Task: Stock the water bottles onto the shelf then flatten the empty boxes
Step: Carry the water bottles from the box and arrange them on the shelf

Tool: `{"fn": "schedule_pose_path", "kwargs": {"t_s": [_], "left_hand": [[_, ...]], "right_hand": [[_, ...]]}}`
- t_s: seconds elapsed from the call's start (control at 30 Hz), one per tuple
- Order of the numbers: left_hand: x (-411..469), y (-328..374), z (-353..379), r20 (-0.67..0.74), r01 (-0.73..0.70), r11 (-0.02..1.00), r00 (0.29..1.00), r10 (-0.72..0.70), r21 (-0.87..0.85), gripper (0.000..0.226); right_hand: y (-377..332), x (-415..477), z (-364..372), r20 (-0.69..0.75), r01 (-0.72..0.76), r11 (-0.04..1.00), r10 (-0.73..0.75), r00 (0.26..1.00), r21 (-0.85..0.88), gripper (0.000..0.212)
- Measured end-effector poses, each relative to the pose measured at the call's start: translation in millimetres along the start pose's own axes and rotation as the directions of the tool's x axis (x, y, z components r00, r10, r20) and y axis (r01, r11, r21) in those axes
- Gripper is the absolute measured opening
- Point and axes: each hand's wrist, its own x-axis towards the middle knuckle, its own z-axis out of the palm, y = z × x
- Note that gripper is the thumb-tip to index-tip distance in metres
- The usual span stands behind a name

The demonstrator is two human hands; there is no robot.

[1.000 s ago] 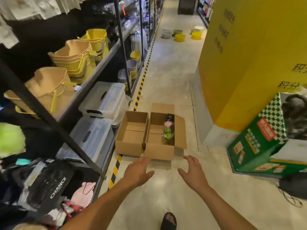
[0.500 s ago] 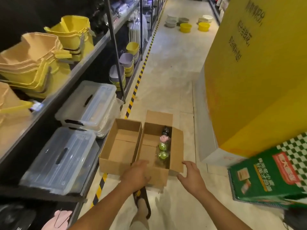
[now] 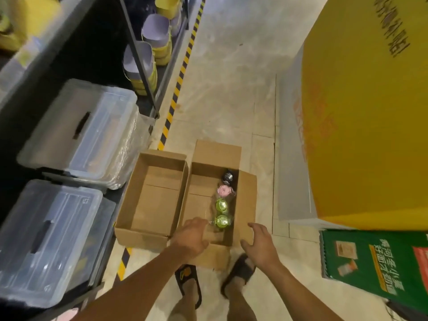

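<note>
2 boxes on the aisle floor, 1 empty, 1 with bottles.
Clear lidded plastic bins (image 3: 78, 135) fill the shelf; the empty brown cardboard box (image 3: 152, 200) touches the open brown bottle box (image 3: 199, 193), with 4 capped water bottles (image 3: 221, 205) along its right wall. Left hand (image 3: 192, 237) reaches in beside the nearest green cap — grip unclear; right hand (image 3: 259, 246) spreads wide, empty.

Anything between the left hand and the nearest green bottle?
Nothing visible. The box is open on top with its flaps out. The left hand is over its near edge, right beside the green bottle.
</note>
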Motion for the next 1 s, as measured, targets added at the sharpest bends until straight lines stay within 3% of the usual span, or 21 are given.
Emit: {"fn": "schedule_pose_path", "kwargs": {"t_s": [0.17,0.33,0.63,0.83,1.0], "left_hand": [[81.1,-22.4,48.0,0.040,0.067,0.997,0.997,-0.068,0.028,0.065],[156.6,-38.9,115.3,0.034,0.190,0.977,0.982,-0.188,-0.093,0.071],[280.6,-47.2,226.7,0.041,0.349,0.926,0.937,-0.347,-0.145,0.100],[327.2,-59.4,267.1,0.064,0.372,0.926,0.928,-0.368,-0.069,0.091],[327.0,-67.3,271.7,-0.023,0.361,0.932,0.932,-0.361,0.025,0.069]], "right_hand": [[24.3,89.5,35.7,0.076,-0.015,1.000,0.016,0.997,-0.016,0.063],[60.2,175.7,75.6,0.126,0.006,1.000,-0.003,0.992,-0.025,0.058],[122.0,282.7,136.9,0.007,0.094,0.976,-0.097,0.995,0.197,0.035],[140.3,319.1,158.9,-0.006,0.018,0.964,-0.017,1.000,0.267,0.039],[141.5,330.7,169.2,0.002,0.012,0.960,-0.013,1.000,0.279,0.039]]}}
